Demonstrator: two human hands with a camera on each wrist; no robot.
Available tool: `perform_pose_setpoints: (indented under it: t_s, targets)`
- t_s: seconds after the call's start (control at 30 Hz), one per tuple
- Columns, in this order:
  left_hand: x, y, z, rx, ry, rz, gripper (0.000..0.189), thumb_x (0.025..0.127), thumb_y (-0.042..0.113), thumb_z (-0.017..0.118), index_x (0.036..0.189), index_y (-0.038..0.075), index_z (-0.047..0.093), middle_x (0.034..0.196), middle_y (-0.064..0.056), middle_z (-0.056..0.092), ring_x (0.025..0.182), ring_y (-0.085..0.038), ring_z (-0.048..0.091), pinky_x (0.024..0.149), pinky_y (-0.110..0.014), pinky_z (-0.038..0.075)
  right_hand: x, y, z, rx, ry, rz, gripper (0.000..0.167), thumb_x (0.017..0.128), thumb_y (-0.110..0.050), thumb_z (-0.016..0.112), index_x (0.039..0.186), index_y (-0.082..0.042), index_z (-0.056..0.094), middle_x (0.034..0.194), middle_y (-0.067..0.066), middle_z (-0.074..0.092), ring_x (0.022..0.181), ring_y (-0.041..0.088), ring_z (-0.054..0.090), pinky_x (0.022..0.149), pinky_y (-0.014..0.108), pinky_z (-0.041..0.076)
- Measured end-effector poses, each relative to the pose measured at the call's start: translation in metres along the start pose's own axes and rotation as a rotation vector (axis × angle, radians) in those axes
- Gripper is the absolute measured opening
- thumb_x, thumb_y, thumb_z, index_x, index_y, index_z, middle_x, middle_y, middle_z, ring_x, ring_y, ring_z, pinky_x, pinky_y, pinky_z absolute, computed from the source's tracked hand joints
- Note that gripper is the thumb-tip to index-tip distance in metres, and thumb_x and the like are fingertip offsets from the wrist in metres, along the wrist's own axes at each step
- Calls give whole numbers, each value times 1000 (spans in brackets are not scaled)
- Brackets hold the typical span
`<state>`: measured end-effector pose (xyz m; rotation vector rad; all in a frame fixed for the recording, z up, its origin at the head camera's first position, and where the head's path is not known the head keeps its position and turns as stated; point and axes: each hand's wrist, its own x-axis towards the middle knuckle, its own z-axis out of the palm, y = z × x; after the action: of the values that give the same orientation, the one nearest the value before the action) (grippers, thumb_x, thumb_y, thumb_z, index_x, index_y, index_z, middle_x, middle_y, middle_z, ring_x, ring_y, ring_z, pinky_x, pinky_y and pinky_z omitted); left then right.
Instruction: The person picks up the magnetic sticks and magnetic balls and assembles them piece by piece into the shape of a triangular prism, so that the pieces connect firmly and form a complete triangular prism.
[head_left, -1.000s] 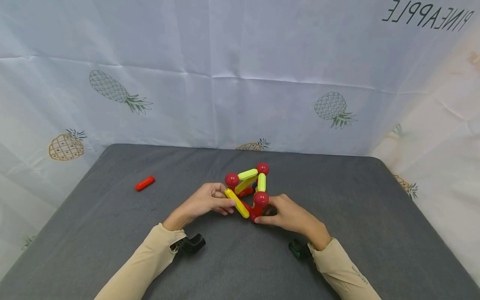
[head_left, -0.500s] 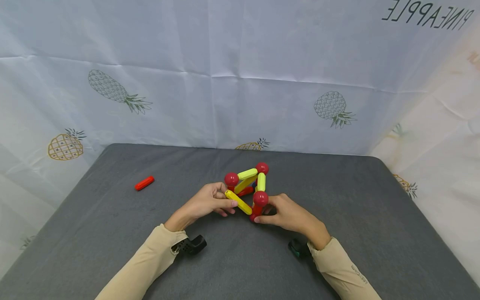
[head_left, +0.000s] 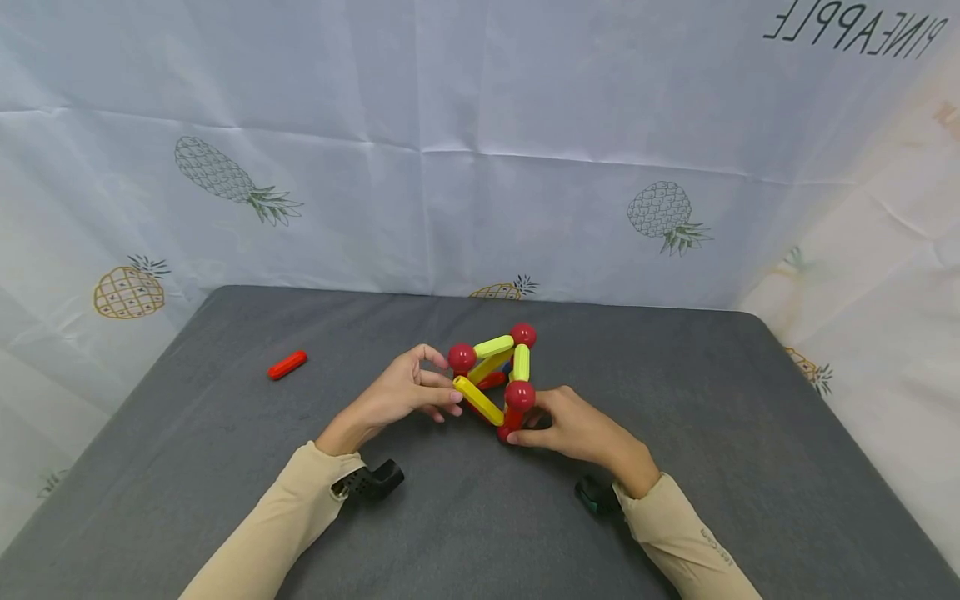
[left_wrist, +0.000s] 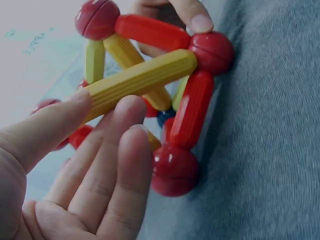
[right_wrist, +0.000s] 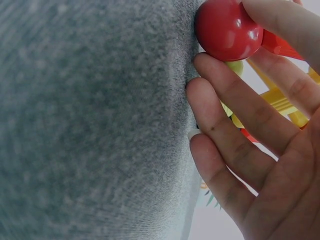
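Note:
A frame of magnetic rods and balls stands on the grey table in the head view, with red balls at its upper corners. My left hand (head_left: 401, 392) holds the upper end of a yellow rod (head_left: 478, 402), its thumb (left_wrist: 65, 112) against the side. The rod slants across the front face, its lower end meeting a red ball (left_wrist: 212, 52) at the base. My right hand (head_left: 585, 429) grips that same lower ball (right_wrist: 227, 30) between thumb and fingers, below a red upright. Lime rods (head_left: 495, 347) link the top balls; a dark blue ball (left_wrist: 165, 117) shows inside the frame.
A loose red rod (head_left: 287, 365) lies on the grey table (head_left: 637, 358) to the left. Behind the table hangs a pale curtain (head_left: 480, 217) printed with pineapples. A black wrist camera (head_left: 372, 481) sits below my left hand.
The yellow rod has swung to a flatter slant, its lower end shifting right onto the base ball. My left hand has drawn slightly left and up. My right hand stays nearly still.

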<state>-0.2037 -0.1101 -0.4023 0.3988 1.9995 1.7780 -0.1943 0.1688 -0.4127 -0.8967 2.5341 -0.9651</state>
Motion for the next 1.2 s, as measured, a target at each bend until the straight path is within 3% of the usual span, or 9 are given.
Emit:
perform_pose_setpoints:
  t_s: [0.13,0.23,0.5,0.63,0.87,1.2]
  targets:
    - [0,1,-1,22,10,13,68,93,13,69,150,4,31,115,-29,69,79,-23,74,67,-34,59,0,1,0,1,-4,2,35,86,-31,78,111,-8,70,99,2,76,85,8,71,79,25,58]
    - [1,1,1,53,10,23,70,94,16,69,153,5,32,115,-26,70,76,-19,73,66,-33,59,0,1,0,0,-4,-5,34,86,-31,78,110,-8,69,98,1,76,85,8,71,79,25,57]
    - [0,-2,4,190,80,50,66,91,20,73,147,2,43,100,-17,74,74,-26,68,63,-34,57,-1,0,0,-32,-3,-5,33,87,-30,77,110,-8,69,99,1,75,85,8,70,78,25,57]
    - [0,-2,4,232,109,75,59,89,19,75,140,2,52,94,-14,74,72,-24,66,63,-36,56,-1,1,0,-66,10,-12,28,88,-28,75,107,-8,70,97,0,75,83,7,68,76,24,57]
    - [-1,-1,6,284,139,130,40,87,18,77,122,5,64,87,-14,73,71,-35,64,59,-36,55,-2,1,-1,-89,18,-12,26,89,-26,73,106,-8,70,95,-1,75,83,7,68,76,24,56]
    - [1,-1,8,313,206,142,29,86,17,78,111,6,67,80,-13,69,62,-17,59,57,-30,53,-3,1,-1,-104,29,-6,24,88,-24,73,105,-7,69,92,-1,73,81,7,66,74,25,56]
